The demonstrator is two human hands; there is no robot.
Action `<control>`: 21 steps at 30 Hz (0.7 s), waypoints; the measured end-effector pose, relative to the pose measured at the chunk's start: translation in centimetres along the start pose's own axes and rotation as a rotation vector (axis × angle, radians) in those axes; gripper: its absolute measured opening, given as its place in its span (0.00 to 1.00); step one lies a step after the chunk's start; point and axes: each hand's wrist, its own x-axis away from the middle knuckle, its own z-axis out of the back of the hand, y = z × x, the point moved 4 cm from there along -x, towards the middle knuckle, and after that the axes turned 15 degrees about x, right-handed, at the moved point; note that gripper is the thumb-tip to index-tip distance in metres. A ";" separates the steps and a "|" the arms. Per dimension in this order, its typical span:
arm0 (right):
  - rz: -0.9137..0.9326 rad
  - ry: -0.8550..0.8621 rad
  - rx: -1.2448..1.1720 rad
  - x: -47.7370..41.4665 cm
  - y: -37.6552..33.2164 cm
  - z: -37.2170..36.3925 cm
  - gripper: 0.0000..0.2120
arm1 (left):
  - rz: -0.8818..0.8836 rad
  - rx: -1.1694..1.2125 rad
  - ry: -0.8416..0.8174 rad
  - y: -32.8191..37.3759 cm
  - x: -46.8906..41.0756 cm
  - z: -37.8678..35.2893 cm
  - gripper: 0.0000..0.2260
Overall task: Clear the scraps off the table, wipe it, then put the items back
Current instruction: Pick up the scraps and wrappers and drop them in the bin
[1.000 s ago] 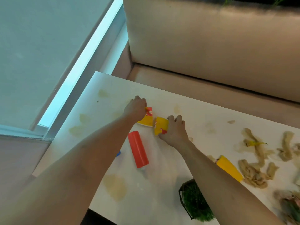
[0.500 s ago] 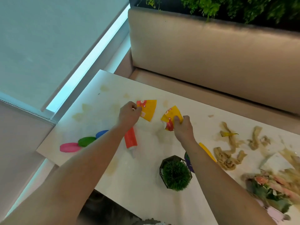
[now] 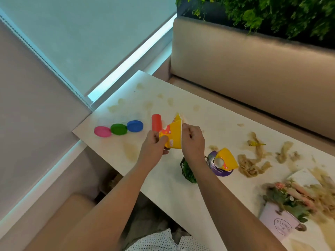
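Two yellow wrappers (image 3: 173, 135) are held together above the desk (image 3: 208, 116), pinched closed between the left hand (image 3: 154, 145) and the right hand (image 3: 193, 140). They are best gathered into one hand, so the other is freed for the third wrapper (image 3: 227, 158) lying near the brown scraps (image 3: 253, 163). A firm pinch is advised, since thin wrappers slip easily.

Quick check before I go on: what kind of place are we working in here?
Probably a cafe or restaurant booth, though I can't be sure. A padded bench seat runs along the far side of the white table, a planter of greenery sits behind its backrest, and a window with a roller blind is alongside.
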 end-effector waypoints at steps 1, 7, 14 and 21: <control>0.014 -0.027 -0.012 0.7 -0.4 -0.5 0.09 | -0.009 -0.050 0.007 0.0 0.7 0.9 0.08; 0.183 -0.111 0.029 4.3 -2.7 -5.2 0.14 | -0.171 -0.249 0.196 1.1 4.3 5.7 0.24; 0.434 -0.284 0.144 9.0 -7.3 -15.2 0.17 | -0.136 0.138 0.172 -1.7 5.1 15.6 0.36; 0.754 -0.532 0.337 13.2 -10.8 -24.8 0.17 | -0.051 0.091 0.338 -3.3 4.3 28.2 0.31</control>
